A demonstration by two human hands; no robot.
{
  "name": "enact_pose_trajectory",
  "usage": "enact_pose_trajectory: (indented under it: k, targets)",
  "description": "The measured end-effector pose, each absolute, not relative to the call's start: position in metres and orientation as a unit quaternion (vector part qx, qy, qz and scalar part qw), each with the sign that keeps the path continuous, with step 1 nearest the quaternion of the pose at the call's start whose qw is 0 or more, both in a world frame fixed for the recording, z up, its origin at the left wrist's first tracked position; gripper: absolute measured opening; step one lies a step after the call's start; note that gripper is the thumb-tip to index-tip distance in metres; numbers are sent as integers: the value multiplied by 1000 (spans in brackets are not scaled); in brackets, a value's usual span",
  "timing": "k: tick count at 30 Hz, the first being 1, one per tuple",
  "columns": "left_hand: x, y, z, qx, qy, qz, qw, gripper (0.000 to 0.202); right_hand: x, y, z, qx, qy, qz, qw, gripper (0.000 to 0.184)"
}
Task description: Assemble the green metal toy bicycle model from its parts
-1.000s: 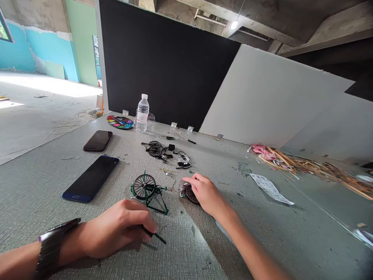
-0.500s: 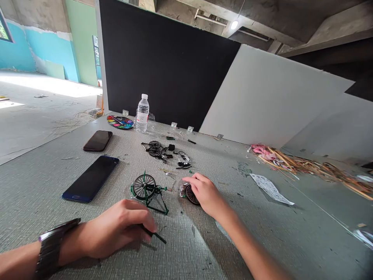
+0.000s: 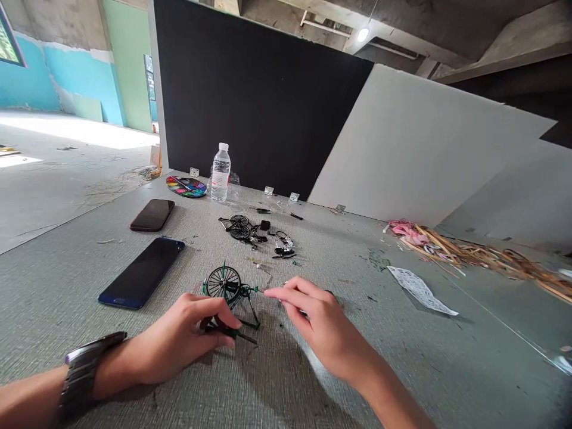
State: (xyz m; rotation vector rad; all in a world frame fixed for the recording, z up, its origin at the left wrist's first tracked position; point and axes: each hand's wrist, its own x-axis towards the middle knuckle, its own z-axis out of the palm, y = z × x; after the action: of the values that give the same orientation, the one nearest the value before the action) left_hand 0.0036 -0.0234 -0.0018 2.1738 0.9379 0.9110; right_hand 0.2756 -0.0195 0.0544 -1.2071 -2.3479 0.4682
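Note:
A miniature green bicycle frame [image 3: 252, 313] with a black spoked wheel [image 3: 223, 281] lies on the grey table in front of me. My left hand [image 3: 201, 333] is closed round a thin dark rod [image 3: 249, 339], whose end sticks out past the fingertips beside the frame; its exact kind is unclear. To the right, my right hand [image 3: 315, 316] is bent over a small bicycle wheel [image 3: 330, 294], with only an edge showing behind the knuckles. The index finger reaches toward the frame's crank end, and the thumb sits below it.
Black miniature bicycle parts [image 3: 241, 228] and a small black-and-silver piece [image 3: 284, 247] lie farther back. Two phones [image 3: 142, 273] are at left. A water bottle [image 3: 220, 176] and paint palette [image 3: 186, 186] stand before the black board. A printed sheet [image 3: 420, 290] lies right.
My left hand has come up closer to the green frame with the dark rod, now overlapping its lower part. My right hand has lowered and turned over the small wheel, covering most of it.

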Motion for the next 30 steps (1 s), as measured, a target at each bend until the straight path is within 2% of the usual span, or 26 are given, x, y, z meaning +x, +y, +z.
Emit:
enact_pose_trajectory:
  k: [4, 11, 30]
  targets:
    - [4, -23, -1, 820, 370, 349, 265, 7, 263, -35, 60, -405, -869, 194, 209, 45]
    - [7, -22, 1, 813, 348, 384, 267, 13, 253, -41, 54, -396, -876, 205, 182, 52]
    - [10, -24, -1, 818, 316, 434, 206, 8, 242, -46, 57, -421, -859, 234, 173, 45]
